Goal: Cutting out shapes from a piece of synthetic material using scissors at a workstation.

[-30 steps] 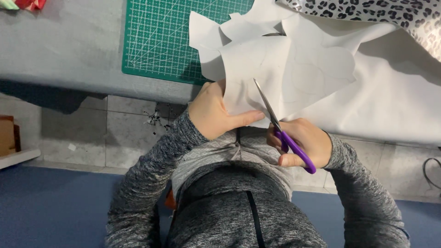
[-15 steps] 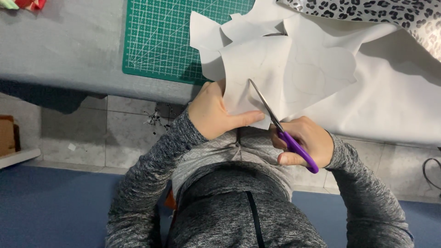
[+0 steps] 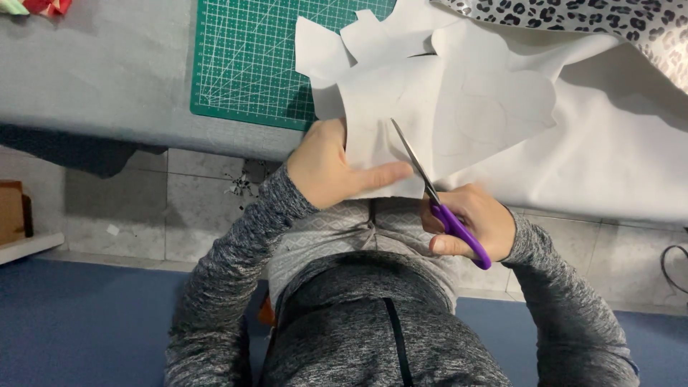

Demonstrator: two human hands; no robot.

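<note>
My left hand [image 3: 335,166] pinches the near edge of a white sheet of fabric or paper [image 3: 401,115] with faint traced outlines, thumb lying on top. My right hand [image 3: 473,223] grips purple-handled scissors [image 3: 438,201]; the steel blades point up and left into the sheet, right beside my left thumb. The sheet hangs over the table's near edge, partly over a green cutting mat [image 3: 251,57].
A grey table [image 3: 93,79] carries the mat. Leopard-print fabric [image 3: 573,21] lies at the top right over a large white cloth [image 3: 616,158]. Tiled floor with small scraps [image 3: 236,188] and a blue mat [image 3: 86,322] lie below. A cardboard box [image 3: 11,211] sits at the left.
The scissors have advanced up and left, further into the white sheet. My left hand has held its grip in nearly the same place.
</note>
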